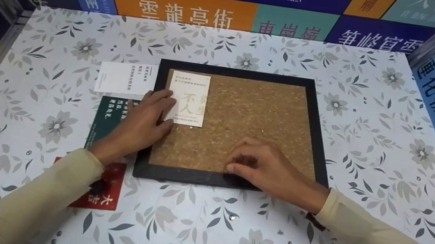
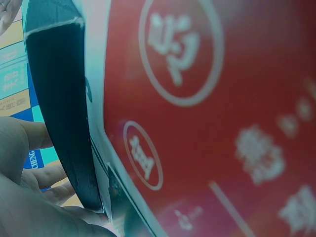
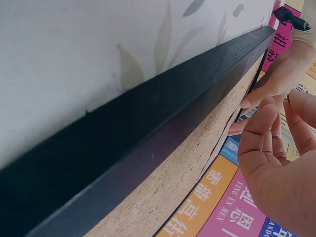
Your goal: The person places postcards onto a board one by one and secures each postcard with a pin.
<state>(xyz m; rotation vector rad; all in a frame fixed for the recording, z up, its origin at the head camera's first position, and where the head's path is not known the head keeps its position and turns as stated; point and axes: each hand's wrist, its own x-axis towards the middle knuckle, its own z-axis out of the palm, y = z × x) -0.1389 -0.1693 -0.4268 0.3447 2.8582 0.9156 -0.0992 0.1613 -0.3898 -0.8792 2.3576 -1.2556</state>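
A cork board (image 1: 234, 129) with a black frame lies flat on the table. On its left part lies a white card (image 1: 192, 102) with gold characters. My left hand (image 1: 146, 117) rests over the frame's left side, its fingertips touching the card's left edge. Low over the cork, near the frame's bottom bar, my right hand (image 1: 263, 164) has its thumb and forefinger brought together. In the right wrist view, the right hand (image 3: 276, 143) seems to pinch a tiny dark thing (image 3: 288, 98), too small to identify.
Left of the board lie a white card (image 1: 122, 77), a dark green card (image 1: 104, 121) partly under my left arm, and a red card (image 1: 108, 192). A small shiny thing (image 1: 232, 217) sits on the floral tabletop (image 1: 164, 236). Printed panels (image 1: 191, 9) stand around the table.
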